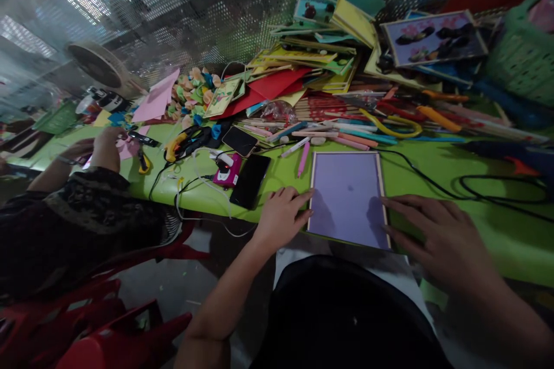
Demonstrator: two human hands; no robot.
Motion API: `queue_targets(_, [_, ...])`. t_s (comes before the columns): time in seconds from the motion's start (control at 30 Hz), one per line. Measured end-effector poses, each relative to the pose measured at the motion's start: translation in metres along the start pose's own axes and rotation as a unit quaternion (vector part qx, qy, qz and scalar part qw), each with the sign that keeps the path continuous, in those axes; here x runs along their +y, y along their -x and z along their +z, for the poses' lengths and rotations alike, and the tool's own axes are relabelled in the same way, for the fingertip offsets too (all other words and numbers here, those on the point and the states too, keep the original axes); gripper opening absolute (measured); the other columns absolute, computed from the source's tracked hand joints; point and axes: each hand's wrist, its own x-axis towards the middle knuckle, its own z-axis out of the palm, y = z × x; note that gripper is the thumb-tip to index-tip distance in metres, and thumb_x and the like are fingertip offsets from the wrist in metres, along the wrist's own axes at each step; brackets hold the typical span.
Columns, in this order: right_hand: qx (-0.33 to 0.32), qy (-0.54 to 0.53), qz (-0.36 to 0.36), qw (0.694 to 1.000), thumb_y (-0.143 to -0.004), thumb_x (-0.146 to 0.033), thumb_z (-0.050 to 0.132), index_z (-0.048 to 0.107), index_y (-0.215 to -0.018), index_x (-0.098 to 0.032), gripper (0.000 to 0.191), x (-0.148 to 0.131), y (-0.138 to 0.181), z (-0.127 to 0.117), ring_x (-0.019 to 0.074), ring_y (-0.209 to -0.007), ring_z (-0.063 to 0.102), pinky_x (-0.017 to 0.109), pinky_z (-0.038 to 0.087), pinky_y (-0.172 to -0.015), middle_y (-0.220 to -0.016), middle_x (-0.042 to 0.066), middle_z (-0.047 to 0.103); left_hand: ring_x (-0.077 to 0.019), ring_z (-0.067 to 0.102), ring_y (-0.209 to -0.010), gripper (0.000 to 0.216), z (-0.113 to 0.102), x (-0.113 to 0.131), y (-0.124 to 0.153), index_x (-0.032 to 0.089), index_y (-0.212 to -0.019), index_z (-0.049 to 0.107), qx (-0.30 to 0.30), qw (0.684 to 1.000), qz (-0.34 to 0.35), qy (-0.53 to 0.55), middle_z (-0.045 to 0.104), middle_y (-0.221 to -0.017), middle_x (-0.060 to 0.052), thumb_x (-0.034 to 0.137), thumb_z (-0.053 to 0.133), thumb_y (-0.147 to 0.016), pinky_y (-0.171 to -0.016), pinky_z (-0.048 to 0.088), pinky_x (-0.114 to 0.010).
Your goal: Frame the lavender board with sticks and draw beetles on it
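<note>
A purple sheet (346,184) edged with thin pale strips, like a small frame, lies flat on the green tabletop right in front of me. My left hand (281,213) rests at its left edge, thumb and forefinger touching the strip there. Along the opposite side, the outstretched fingers of my right hand (433,230) touch the right edge. Both hands have their fingers apart and hold nothing. Just beyond the frame's upper left corner lie a pink marker (303,159) and a white pen (294,147).
Phones (251,180) and a magenta power adapter (227,171) lie left. Black cable (433,187) loops right. Behind are yellow-handled scissors (398,125), many sticks, stacked framed cards (435,37) and a green basket (528,46). A co-worker's arm (108,147) works at left.
</note>
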Motion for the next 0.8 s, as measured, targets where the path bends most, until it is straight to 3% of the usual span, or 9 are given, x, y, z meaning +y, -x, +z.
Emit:
queue_targets(0.23, [0.0,0.015,-0.002,1.0,-0.103,-0.056,0.051,0.069,-0.141,-0.03,0.05,0.0,-0.001,-0.002,0.0347,-0.105,0.068,0.051,0.052,-0.084,-0.124,0.013,0.076,-0.0241,0.065,-0.11,0.048,0.001,-0.007,0.001,0.033,-0.153,0.058,0.019,0.998,0.002,0.06,0.069,-0.115,-0.006,0.042,0.058,-0.106,-0.097,0.047,-0.039])
queue_targets(0.43, [0.009,-0.006,-0.003,1.0,-0.1,-0.057,0.058,0.067,-0.145,-0.032,0.052,-0.002,-0.002,-0.003,0.0337,-0.106,0.068,0.049,0.052,-0.086,-0.127,0.011,0.075,-0.023,0.067,-0.109,0.042,-0.006,-0.012,-0.004,0.027,-0.148,0.062,0.052,0.993,0.003,0.105,0.073,-0.119,-0.007,0.032,0.057,-0.106,-0.097,0.051,-0.037])
queue_targets(0.57, [0.007,-0.019,-0.013,1.0,-0.098,-0.054,0.063,0.067,-0.144,-0.034,0.051,-0.003,-0.001,-0.005,0.0336,-0.11,0.068,0.05,0.053,-0.089,-0.13,0.01,0.075,-0.0229,0.067,-0.114,0.035,-0.009,-0.014,-0.014,0.026,-0.137,0.069,0.079,0.993,0.018,0.09,0.074,-0.123,-0.007,0.026,0.06,-0.104,-0.102,0.051,-0.038])
queue_targets(0.8, [0.003,-0.05,-0.033,0.998,-0.097,-0.046,0.065,0.071,-0.139,-0.033,0.044,0.0,0.005,-0.008,0.0331,-0.114,0.069,0.051,0.055,-0.094,-0.132,0.01,0.074,-0.0241,0.061,-0.132,0.036,-0.019,-0.008,-0.046,0.027,-0.14,0.067,0.095,0.994,0.034,0.051,0.071,-0.14,-0.006,0.027,0.058,-0.106,-0.112,0.046,-0.042])
